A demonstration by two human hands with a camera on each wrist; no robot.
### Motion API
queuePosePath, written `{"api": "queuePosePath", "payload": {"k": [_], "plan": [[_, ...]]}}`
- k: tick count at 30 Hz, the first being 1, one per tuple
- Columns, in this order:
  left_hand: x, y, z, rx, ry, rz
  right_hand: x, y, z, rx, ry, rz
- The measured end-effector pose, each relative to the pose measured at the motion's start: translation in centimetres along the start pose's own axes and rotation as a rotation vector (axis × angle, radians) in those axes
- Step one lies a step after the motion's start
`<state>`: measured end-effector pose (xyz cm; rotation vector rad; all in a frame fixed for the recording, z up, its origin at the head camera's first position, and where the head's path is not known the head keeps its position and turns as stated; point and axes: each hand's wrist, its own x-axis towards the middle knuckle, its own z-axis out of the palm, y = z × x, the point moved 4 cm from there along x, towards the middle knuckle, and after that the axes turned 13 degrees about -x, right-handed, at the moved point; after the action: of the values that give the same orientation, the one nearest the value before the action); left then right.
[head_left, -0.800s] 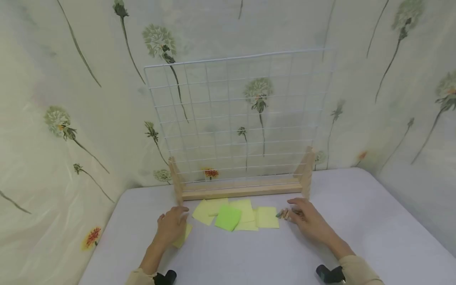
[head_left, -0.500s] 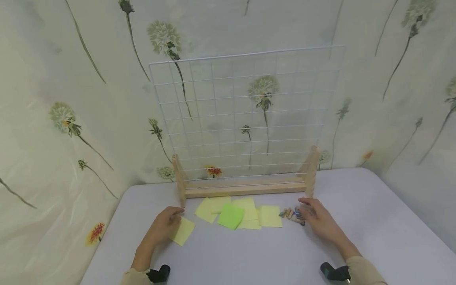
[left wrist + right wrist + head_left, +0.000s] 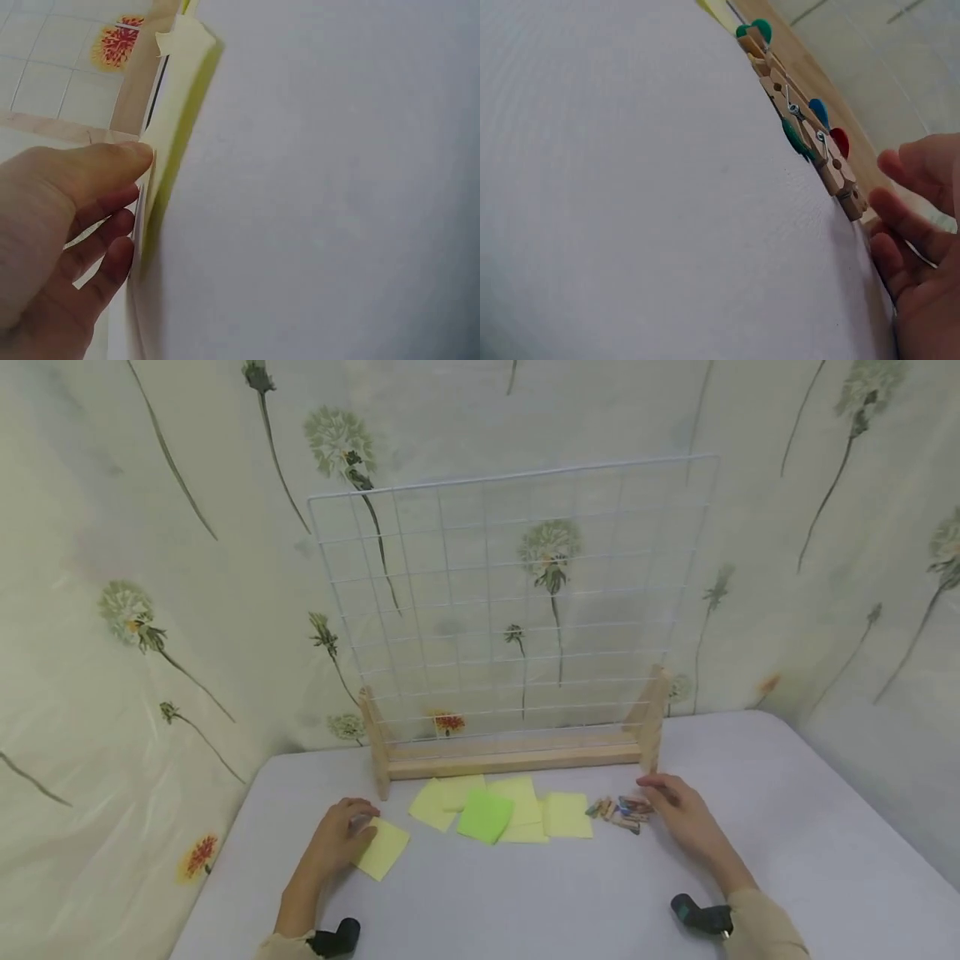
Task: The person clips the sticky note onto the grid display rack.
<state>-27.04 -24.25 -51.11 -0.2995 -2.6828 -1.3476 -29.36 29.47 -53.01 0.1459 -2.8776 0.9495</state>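
My left hand (image 3: 330, 842) rests at the left edge of a yellow sticky note (image 3: 386, 850) lying on the table. Its thumb and fingers are loosely bent and apart; in the left wrist view the thumb tip is right at the edge of the yellow paper (image 3: 180, 90). My right hand (image 3: 690, 820) lies just right of a small pile of wooden clothespins (image 3: 621, 815), fingers relaxed, holding nothing. The right wrist view shows the clothespins (image 3: 804, 127) with green, blue and red decorations, close to the fingertips. A bright green sticky note (image 3: 485, 816) overlaps several yellow ones in the middle.
A white wire grid (image 3: 495, 602) stands upright behind the notes in a wooden base (image 3: 517, 764). The white table (image 3: 510, 902) meets a flower-patterned cloth (image 3: 225, 635) at the back and sides. Dark camera mounts (image 3: 701, 914) sit at both wrists.
My right hand has moved right, off the clothespins, so the pile now shows. The left hand has drawn left, uncovering more of the yellow sticky note.
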Motion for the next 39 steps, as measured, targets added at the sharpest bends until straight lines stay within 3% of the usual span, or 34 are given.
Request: {"api": "queuePosePath", "payload": {"k": [4,10,17,21,28,33,39], "plan": [[0.1,-0.2,0.0,-0.035,0.035,-0.006,-0.1,0.0,-0.1,0.017,0.018,-0.004],[0.8,-0.5,1.0,-0.191,0.063,-0.048,-0.5,-0.7,0.0,-0.03,0.026,-0.021],[1.7,-0.9,2.3,-0.329,0.191,-0.054,0.0,-0.8,0.1,-0.064,0.074,-0.046],[1.8,-1.2,2.6,-0.343,0.246,-0.09,-0.3,-0.7,0.4,-0.054,0.056,0.001],[1.8,-1.4,2.5,-0.346,0.26,-0.101,-0.4,-1.0,0.6,-0.045,0.058,0.07],[1.4,-1.2,2.3,-0.346,0.283,-0.123,-0.4,-1.5,0.9,-0.076,0.088,0.036],[1.4,-1.0,2.8,-0.342,0.297,-0.092,-0.4,-1.5,1.2,-0.145,0.126,-0.025]]}}
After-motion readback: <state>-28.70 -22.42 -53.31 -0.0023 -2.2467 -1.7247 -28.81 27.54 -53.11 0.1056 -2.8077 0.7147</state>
